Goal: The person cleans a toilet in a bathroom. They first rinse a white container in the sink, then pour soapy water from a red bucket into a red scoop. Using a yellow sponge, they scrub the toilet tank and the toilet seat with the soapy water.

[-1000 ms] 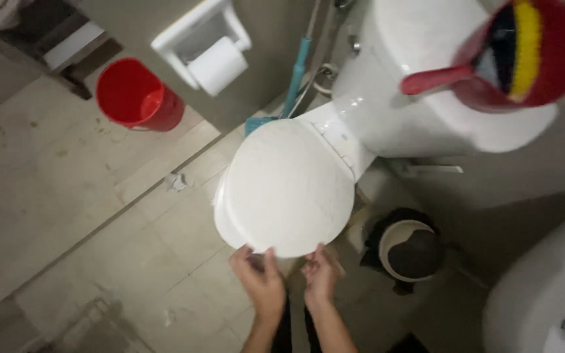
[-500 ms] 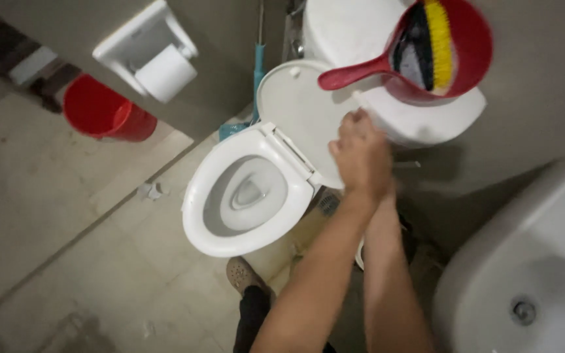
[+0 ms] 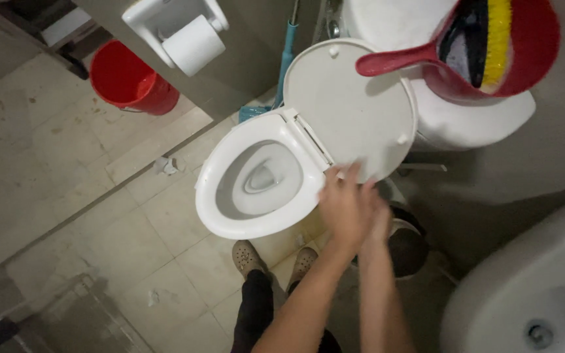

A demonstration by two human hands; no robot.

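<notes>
A white toilet stands below me with its lid (image 3: 351,108) raised against the tank (image 3: 472,124). The seat (image 3: 230,219) is down around the open bowl (image 3: 256,180). My left hand (image 3: 340,204) hovers just under the lid's lower edge, fingers apart and holding nothing. My right hand (image 3: 379,219) is close beside it, blurred and partly hidden behind the left. My shoes (image 3: 248,258) stand in front of the bowl.
A red dipper (image 3: 531,65) with a yellow-bristled brush (image 3: 496,39) sits on the tank. A toilet roll (image 3: 194,44) hangs on the wall, with a red bucket (image 3: 125,78) and a blue-handled tool (image 3: 287,55) nearby. A dark bin (image 3: 408,247) and a white sink (image 3: 531,287) are on the right.
The lid went from shut to raised against the tank. Both hands have since come down off the lid to just below its lower edge.
</notes>
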